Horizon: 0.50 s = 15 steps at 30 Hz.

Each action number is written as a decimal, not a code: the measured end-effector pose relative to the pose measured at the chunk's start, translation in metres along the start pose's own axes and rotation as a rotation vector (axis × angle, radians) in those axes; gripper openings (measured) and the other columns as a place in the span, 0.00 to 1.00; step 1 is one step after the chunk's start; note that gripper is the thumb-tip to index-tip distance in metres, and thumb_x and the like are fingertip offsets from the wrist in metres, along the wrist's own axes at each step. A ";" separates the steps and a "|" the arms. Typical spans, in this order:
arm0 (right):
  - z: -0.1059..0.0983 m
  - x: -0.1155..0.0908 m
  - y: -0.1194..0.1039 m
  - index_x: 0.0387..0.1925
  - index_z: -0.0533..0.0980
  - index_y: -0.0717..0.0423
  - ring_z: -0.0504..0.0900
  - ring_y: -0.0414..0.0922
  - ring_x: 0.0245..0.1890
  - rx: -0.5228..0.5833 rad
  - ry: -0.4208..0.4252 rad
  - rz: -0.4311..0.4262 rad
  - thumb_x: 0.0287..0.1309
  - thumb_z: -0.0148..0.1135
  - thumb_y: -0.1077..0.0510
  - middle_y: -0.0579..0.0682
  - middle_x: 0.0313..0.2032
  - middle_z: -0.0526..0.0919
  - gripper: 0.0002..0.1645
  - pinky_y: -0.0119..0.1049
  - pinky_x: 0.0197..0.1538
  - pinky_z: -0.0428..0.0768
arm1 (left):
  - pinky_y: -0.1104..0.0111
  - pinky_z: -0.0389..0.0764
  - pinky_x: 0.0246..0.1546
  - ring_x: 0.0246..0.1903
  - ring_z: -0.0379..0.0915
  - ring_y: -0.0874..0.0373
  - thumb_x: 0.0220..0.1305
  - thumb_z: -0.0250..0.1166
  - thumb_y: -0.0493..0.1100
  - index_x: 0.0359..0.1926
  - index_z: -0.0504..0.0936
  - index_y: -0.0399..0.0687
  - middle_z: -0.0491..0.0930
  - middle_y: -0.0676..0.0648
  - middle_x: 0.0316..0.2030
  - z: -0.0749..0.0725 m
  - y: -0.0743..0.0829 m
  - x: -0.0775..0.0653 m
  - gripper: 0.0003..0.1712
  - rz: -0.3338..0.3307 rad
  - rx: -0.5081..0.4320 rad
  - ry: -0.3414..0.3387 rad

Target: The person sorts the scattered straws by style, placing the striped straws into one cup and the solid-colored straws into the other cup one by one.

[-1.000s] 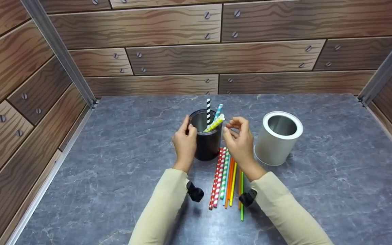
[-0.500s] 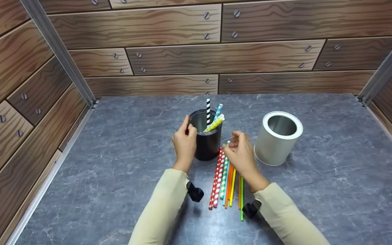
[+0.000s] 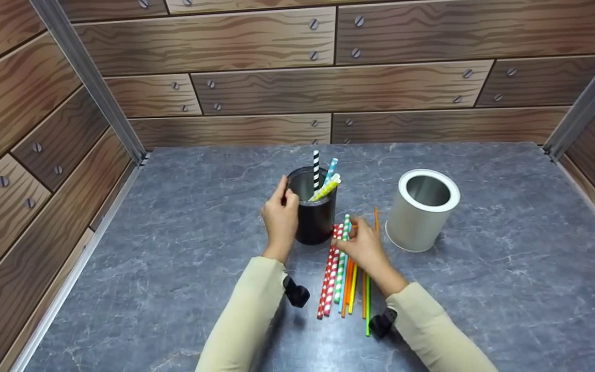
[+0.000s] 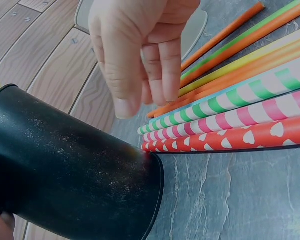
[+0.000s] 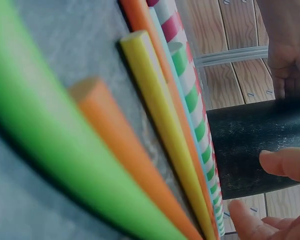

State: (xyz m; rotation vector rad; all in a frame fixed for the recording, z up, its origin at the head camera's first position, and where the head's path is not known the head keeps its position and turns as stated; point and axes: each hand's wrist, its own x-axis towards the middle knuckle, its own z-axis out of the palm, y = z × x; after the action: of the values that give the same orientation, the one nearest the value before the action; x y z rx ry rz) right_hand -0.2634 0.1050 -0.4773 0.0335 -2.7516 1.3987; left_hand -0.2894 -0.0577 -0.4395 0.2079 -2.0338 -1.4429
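Note:
My left hand [image 3: 280, 219] grips the left side of an upright black can [image 3: 314, 223]. Leaning in that can are a black-and-white striped straw [image 3: 316, 168], a blue one and a yellow pair or bundle. My right hand [image 3: 367, 249] is over the far ends of several loose straws beside the can, thumb and fingers apart with nothing pinched between them. Among those straws are a red one with white hearts [image 4: 225, 138], a pink-striped straw [image 4: 235, 119], a green-striped straw [image 4: 240, 96], and plain yellow, orange, light blue and green ones.
To the right stands a pale can [image 3: 412, 227] with a white rim and no straws showing in it. An orange straw's tip [image 3: 376, 217] sticks out beyond my right hand. Wood-patterned walls [image 3: 256, 46] enclose the grey marbled table [image 3: 184, 227].
My right hand has moved from beside the black can's rim back and down to the loose straws, its thumb and fingers spreading. The left hand and both cans have stayed put.

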 end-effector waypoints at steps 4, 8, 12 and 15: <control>-0.002 0.002 0.001 0.53 0.68 0.71 0.73 0.49 0.30 -0.050 -0.044 0.032 0.41 0.71 0.54 0.56 0.30 0.76 0.39 0.41 0.37 0.72 | 0.71 0.70 0.28 0.25 0.67 0.58 0.57 0.54 0.38 0.55 0.77 0.45 0.77 0.44 0.51 -0.001 0.000 0.000 0.23 -0.013 -0.009 -0.018; -0.003 0.004 0.003 0.55 0.67 0.73 0.70 0.46 0.26 -0.067 -0.100 0.072 0.43 0.71 0.52 0.53 0.27 0.73 0.42 0.37 0.32 0.70 | 0.72 0.69 0.28 0.24 0.66 0.58 0.58 0.54 0.38 0.56 0.77 0.45 0.77 0.44 0.52 -0.002 0.001 0.000 0.23 -0.028 -0.021 -0.038; -0.004 0.006 0.004 0.49 0.70 0.71 0.69 0.44 0.24 -0.080 -0.142 0.090 0.43 0.71 0.51 0.52 0.26 0.73 0.37 0.34 0.28 0.67 | 0.72 0.68 0.26 0.21 0.64 0.59 0.59 0.54 0.39 0.56 0.76 0.44 0.77 0.43 0.52 -0.002 0.000 -0.001 0.23 -0.029 -0.022 -0.043; -0.005 0.009 0.003 0.42 0.73 0.69 0.69 0.44 0.25 -0.120 -0.161 0.089 0.42 0.72 0.49 0.52 0.25 0.73 0.31 0.34 0.28 0.67 | 0.71 0.68 0.26 0.22 0.64 0.59 0.59 0.54 0.38 0.57 0.76 0.44 0.76 0.43 0.53 -0.002 0.001 -0.001 0.23 -0.028 -0.028 -0.043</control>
State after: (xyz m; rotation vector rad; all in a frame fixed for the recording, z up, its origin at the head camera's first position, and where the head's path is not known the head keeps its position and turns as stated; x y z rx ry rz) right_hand -0.2726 0.1110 -0.4765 0.0190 -2.9991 1.3021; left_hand -0.2878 -0.0585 -0.4389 0.1964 -2.0516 -1.5043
